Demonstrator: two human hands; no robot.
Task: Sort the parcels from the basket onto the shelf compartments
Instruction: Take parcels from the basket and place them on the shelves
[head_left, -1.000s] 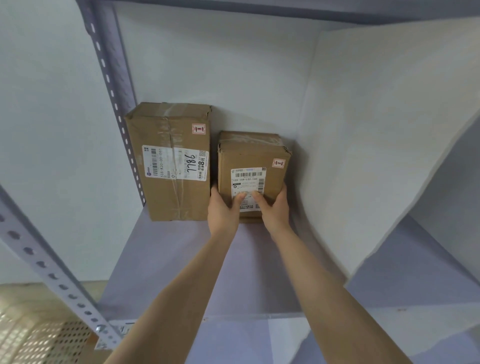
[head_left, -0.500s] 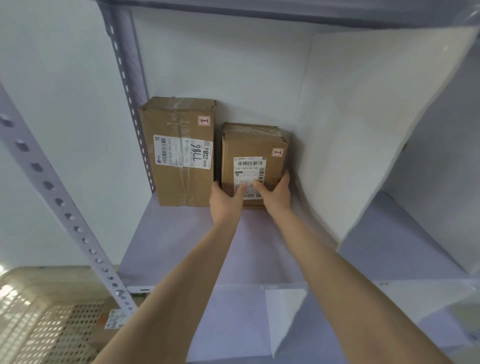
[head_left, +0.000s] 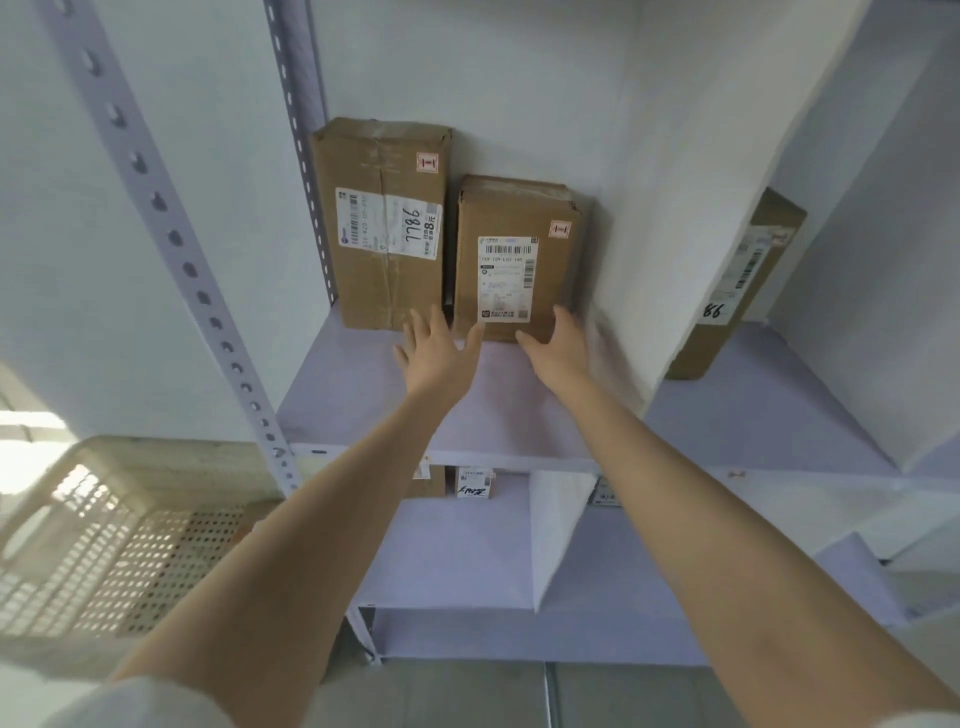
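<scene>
The small parcel (head_left: 514, 260) stands on end mid-frame, long axis vertical and label facing out, just beside a taller parcel (head_left: 384, 223) in the same shelf (head_left: 363, 415) compartment. Its fine print is too blurred to read. At right, a white divider (head_left: 701, 208) hides part of a third parcel (head_left: 737, 291). The left hand (head_left: 434, 353) and right hand (head_left: 558, 343) are spread loose at its foot, grasping nothing; whether they touch it is unclear.

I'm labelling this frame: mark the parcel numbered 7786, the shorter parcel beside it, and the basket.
parcel numbered 7786 (head_left: 384, 231), head view, on its white label.
shorter parcel (head_left: 508, 278), head view, on its white label.
basket (head_left: 124, 566), head view, on its perforated wall.
</scene>
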